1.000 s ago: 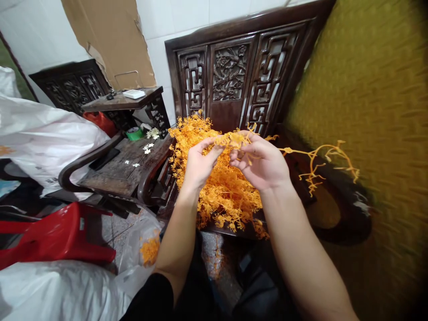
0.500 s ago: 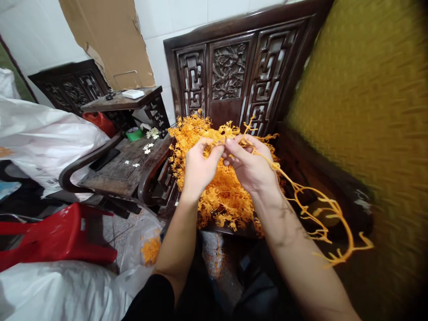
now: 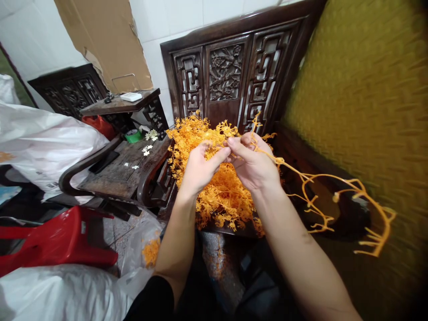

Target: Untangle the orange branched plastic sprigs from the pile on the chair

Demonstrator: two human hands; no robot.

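Trailing end of the orange strand (image 3: 307,177) lies farther right than half a second ago; both hands keep nearly the same place.

Far left: seat (image 3: 110,174) bearing a roll of green tape (image 3: 133,136) and small white flower-shaped pieces (image 3: 147,150).

Near left: clear plastic bag (image 3: 129,249) on the floor, with a small clump of orange bits (image 3: 151,253) inside; by my reading, a modest amount beside what remains.

Centre: left hand (image 3: 203,167), thumb and fingers curled over the pile; whether they pinch a sprig, I cannot tell. Beneath and beyond, orange pile (image 3: 230,196) on a chair with a carved back (image 3: 224,111): one large heap, matted, densely tufted, evidently the greater share left to handle.

Right of centre: right hand (image 3: 256,167), thumb pressed to fingers, gripping the strand near the left fingertips, above the pile.

Right: rest of the strand, past the right wrist; thin, glossy, forked, curving toward the near side. Tips end in bare prongs, sparser than the pile's tufts. Condition: loose at its outer end, apparently only partly worked.
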